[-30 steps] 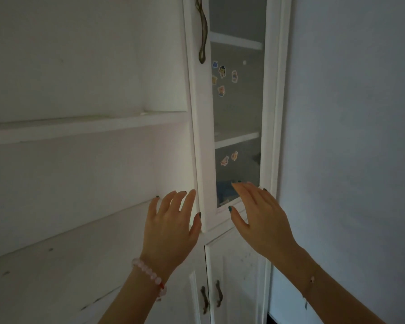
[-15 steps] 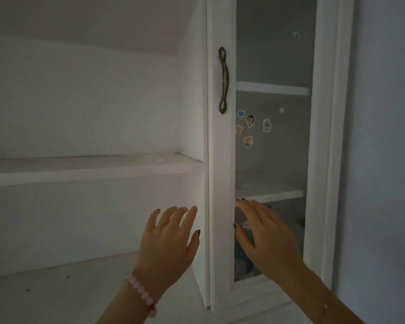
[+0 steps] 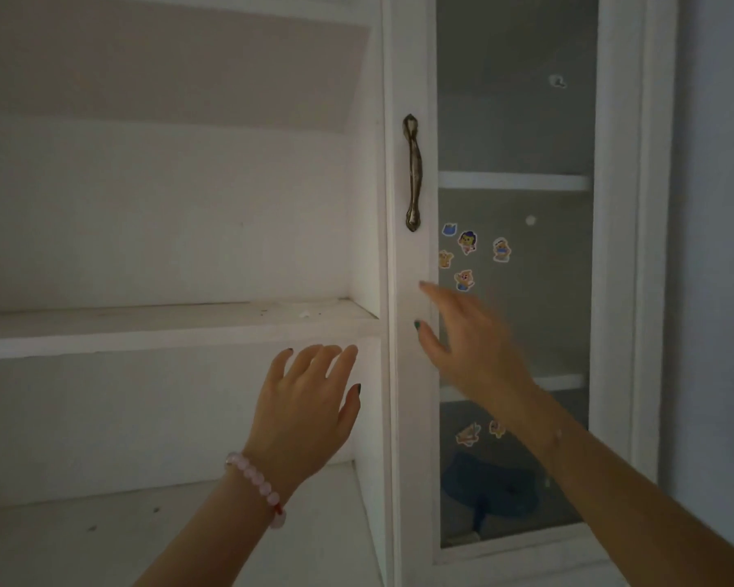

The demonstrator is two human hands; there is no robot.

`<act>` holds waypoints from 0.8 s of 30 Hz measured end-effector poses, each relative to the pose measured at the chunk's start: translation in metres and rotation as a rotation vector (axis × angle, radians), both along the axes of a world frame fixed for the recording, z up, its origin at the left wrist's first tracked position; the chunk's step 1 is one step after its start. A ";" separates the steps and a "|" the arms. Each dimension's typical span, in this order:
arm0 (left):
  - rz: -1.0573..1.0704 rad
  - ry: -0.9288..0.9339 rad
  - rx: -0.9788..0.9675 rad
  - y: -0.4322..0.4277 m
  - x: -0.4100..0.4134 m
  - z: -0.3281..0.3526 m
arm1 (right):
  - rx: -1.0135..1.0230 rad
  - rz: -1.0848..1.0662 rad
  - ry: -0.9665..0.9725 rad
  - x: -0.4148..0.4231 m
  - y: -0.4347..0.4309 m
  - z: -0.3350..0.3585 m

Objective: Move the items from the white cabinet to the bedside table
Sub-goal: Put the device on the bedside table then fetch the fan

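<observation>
In front of the white cabinet (image 3: 412, 417), both hands are raised and empty. The right hand (image 3: 467, 345) is blurred, fingers spread, its fingertips at the closed glass door's left stile — the metal handle (image 3: 413, 173) lies at 12 o'clock from it. The left hand (image 3: 306, 408), at 8 o'clock from the right, is spread before the open shelves. A dark blue item (image 3: 490, 487) sits behind the glass at the bottom. It looks soft and light — likely cloth; take it by its bulk once the door opens.
</observation>
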State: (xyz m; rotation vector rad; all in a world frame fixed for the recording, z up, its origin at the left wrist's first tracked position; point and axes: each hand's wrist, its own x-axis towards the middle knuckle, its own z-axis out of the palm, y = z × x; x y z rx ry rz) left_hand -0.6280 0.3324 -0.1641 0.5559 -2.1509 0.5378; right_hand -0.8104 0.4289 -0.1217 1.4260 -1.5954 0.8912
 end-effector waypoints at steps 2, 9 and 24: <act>0.008 0.008 -0.018 -0.004 0.004 0.007 | -0.043 0.095 -0.130 0.002 -0.008 0.036; 0.015 0.041 -0.069 -0.009 0.021 0.018 | -0.279 0.374 -0.638 -0.002 -0.041 0.124; -0.053 0.054 -0.055 -0.012 0.039 0.003 | -0.175 0.569 -0.891 0.009 -0.039 0.138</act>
